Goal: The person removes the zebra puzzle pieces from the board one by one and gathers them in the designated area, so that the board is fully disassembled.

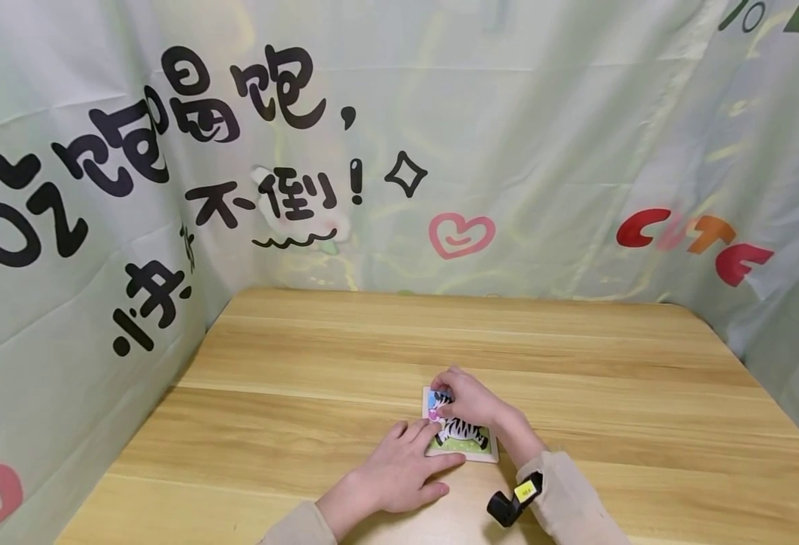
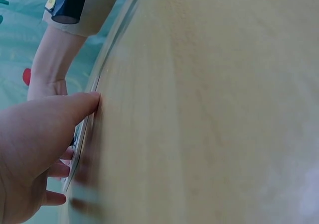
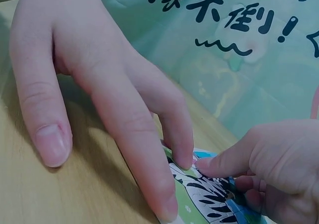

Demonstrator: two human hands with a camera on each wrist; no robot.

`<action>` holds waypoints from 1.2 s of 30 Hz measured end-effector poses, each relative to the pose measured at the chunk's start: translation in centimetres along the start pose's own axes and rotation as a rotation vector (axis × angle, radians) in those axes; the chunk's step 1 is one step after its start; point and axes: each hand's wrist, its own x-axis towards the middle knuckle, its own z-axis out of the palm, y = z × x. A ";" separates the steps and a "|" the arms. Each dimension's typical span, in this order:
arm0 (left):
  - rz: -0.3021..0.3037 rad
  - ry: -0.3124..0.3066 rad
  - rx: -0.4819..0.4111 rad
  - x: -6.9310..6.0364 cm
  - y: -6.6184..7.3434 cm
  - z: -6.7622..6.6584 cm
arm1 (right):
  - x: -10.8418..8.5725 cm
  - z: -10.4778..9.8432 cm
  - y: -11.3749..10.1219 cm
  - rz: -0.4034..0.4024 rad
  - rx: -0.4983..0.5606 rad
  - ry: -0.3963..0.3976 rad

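A small zebra jigsaw puzzle (image 1: 463,433) lies on the table, its picture showing a striped body on green and blue. My left hand (image 1: 402,468) rests at its near left corner. Its fingers are fairly straight, touching the edge and surface, and in the right wrist view the left thumb (image 3: 52,144) lies apart on the wood. Over the far left part, around the zebra's head, my right hand (image 1: 470,397) has its thumb and curled fingers on a puzzle piece (image 1: 443,397). The right hand (image 3: 279,164) hides part of the picture, and the piece's outline is unclear.
The wooden table (image 1: 304,341) spreads around the puzzle on all sides. Behind and beside it hangs a pale printed curtain (image 1: 542,151) with black characters and coloured letters. A black wrist camera (image 1: 515,499) is strapped over the right sleeve.
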 end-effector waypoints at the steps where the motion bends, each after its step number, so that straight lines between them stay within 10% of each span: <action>1: -0.001 0.000 -0.004 0.0 0.0 0.0 | 0.0 0.0 0.0 0.004 0.001 0.001; 36: 0.007 0.084 0.114 0.5 -0.3 0.5 | 0.2 -0.2 0.2 0.003 0.010 -0.014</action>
